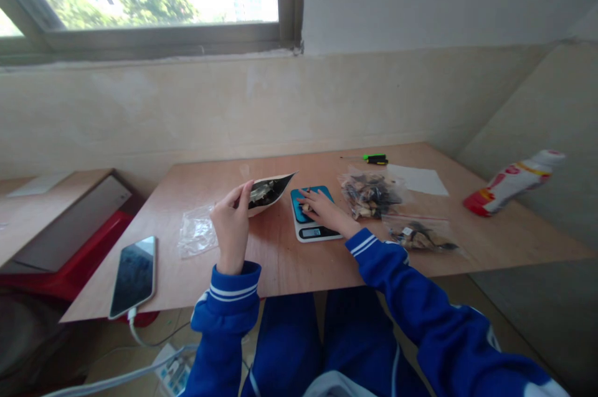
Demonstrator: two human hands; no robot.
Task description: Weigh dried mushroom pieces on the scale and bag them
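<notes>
Left hand [231,229]: fingers closed, gripping an open black-and-silver foil pouch [267,192] above the plywood surface [280,260]. Right hand [324,211]: fingers bent down over the blue pan of a white digital scale [311,232]; any hold on a small piece unclear. Clear plastic bag of dark-brown dried pieces [371,194] just right of scale.

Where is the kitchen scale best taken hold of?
Grip the kitchen scale's white base at its front edge, coming from the near side: it is a thin, flat slab, and the right hand rests on the blue top.
</notes>
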